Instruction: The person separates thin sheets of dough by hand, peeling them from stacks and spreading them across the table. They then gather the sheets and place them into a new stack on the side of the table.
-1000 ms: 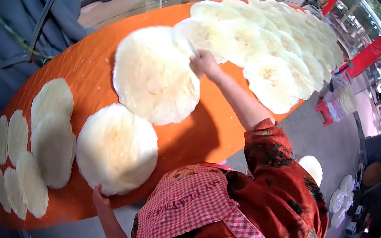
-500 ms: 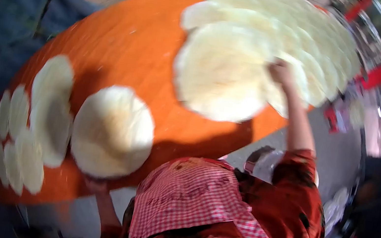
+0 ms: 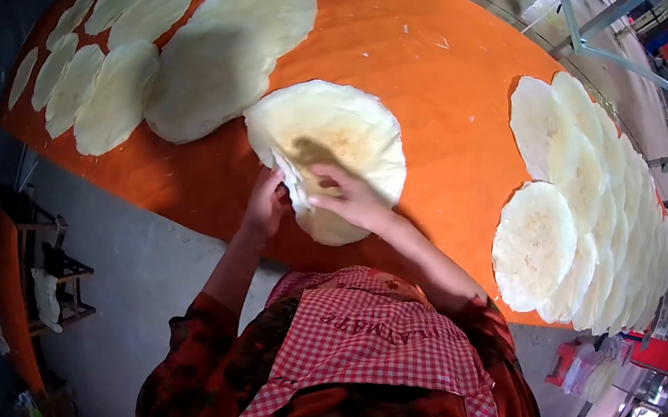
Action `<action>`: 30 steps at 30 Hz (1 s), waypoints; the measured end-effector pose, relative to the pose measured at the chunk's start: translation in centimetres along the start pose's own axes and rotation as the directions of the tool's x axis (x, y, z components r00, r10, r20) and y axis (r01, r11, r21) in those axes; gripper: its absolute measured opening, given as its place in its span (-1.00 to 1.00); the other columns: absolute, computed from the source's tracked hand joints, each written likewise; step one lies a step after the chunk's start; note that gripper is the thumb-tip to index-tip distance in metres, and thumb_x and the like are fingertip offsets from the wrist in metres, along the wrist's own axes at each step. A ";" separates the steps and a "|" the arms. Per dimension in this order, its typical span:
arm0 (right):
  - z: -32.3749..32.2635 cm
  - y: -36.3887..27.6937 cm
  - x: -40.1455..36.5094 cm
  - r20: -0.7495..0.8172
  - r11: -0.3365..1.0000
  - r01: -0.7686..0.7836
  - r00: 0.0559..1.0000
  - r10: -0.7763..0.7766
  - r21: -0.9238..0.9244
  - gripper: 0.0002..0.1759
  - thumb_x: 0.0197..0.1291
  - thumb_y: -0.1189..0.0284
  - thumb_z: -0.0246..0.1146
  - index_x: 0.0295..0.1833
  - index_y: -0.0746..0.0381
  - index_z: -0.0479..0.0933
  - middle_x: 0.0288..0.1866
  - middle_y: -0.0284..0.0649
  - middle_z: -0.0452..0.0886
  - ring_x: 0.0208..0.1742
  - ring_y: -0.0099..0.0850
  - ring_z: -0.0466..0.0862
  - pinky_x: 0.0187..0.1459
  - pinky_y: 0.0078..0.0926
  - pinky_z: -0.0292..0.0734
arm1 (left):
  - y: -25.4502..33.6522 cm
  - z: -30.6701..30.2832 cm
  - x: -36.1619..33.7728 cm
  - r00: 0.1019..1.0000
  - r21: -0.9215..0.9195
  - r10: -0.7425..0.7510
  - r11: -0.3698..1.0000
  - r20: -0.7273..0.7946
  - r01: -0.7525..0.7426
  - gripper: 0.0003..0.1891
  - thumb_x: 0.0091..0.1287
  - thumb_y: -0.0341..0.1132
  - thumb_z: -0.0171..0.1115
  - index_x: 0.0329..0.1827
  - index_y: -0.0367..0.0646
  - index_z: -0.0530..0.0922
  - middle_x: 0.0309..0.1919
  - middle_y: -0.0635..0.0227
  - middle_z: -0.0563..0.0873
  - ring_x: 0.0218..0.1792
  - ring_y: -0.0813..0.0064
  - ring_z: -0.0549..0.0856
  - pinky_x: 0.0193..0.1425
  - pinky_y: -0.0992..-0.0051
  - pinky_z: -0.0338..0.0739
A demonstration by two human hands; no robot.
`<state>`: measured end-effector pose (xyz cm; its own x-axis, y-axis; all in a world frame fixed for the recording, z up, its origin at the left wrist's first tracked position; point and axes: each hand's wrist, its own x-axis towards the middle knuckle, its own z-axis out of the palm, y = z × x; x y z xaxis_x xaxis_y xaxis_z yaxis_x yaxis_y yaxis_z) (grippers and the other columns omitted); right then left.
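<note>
A round, pale flat sheet [image 3: 355,129] lies on the orange table surface in front of me, its near-left edge lifted and folded. My left hand [image 3: 267,202] is at that folded edge, fingers closed on it. Over the same sheet, my right hand [image 3: 344,197] has its thumb and forefinger apart, close to the fold, and nothing shows between them. To the left, larger overlapping sheets [image 3: 218,59] lie flat. The palm side of my left hand is partly hidden.
Smaller sheets [image 3: 114,95] lie at the table's left end. Overlapping rows of sheets [image 3: 533,247] cover its right end. The orange table [image 3: 451,79] has a curved-looking near edge. A rack [image 3: 65,279] stands lower left, and metal bars [image 3: 628,59] are at upper right.
The view has turned toward the right end of the table. My right hand has left the stacked sheets and come to the single sheet, whose edge is now lifted at my left hand.
</note>
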<state>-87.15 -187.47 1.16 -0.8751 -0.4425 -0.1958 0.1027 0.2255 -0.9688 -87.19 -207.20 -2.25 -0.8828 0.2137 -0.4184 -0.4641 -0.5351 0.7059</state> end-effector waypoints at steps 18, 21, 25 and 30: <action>4.3 1.4 3.7 -0.200 0.807 -0.138 0.979 0.026 -0.573 -0.78 -0.06 0.44 0.13 -0.33 0.31 0.61 -0.40 0.11 0.61 -0.31 -0.04 0.62 -0.19 -0.13 0.50 | 0.7 -2.9 -0.4 0.906 0.423 0.270 0.815 0.326 -0.396 -0.65 0.19 -0.38 0.04 0.00 -0.39 0.52 -0.09 0.21 0.63 -0.14 0.40 0.64 -0.05 0.43 0.54; 1.6 1.1 4.3 -0.337 0.933 -0.099 0.941 -0.025 -0.346 -0.81 0.00 0.49 0.18 -0.28 0.36 0.59 -0.43 0.11 0.60 -0.36 -0.10 0.63 -0.21 -0.21 0.51 | -0.5 -4.9 -0.1 0.976 0.345 0.074 0.939 -0.204 0.001 -0.67 0.33 -0.36 0.03 0.06 -0.42 0.48 -0.01 0.16 0.60 -0.07 0.32 0.63 0.03 0.34 0.54; -12.5 -2.5 0.7 -0.565 1.000 0.000 0.825 -0.010 -0.018 -0.75 0.13 0.45 0.16 -0.12 0.35 0.58 -0.35 -0.18 0.66 -0.31 -0.48 0.59 -0.24 -0.35 0.52 | -2.0 -10.4 1.3 0.959 0.013 -0.118 0.992 -0.258 0.125 -0.64 0.36 -0.30 0.06 0.12 -0.39 0.48 0.06 0.12 0.58 0.05 0.31 0.60 0.12 0.29 0.53; -36.1 3.9 -13.0 -0.938 0.771 -0.561 0.319 -0.136 -0.302 -0.81 0.11 0.44 0.05 -0.47 0.25 0.52 -0.55 -0.19 0.55 -0.51 -0.46 0.51 -0.49 -0.34 0.43 | -1.3 -8.6 -0.1 0.988 0.723 0.130 0.690 -0.086 -0.028 -0.60 0.33 -0.33 0.09 0.20 -0.29 0.44 0.11 0.20 0.56 0.08 0.21 0.57 0.19 0.24 0.47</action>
<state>-92.41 -149.53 5.40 -0.7365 0.6425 0.2115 0.4272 0.6842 -0.5910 -85.89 -213.50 -8.05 -0.9260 0.0708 -0.3709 -0.3489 0.2155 0.9121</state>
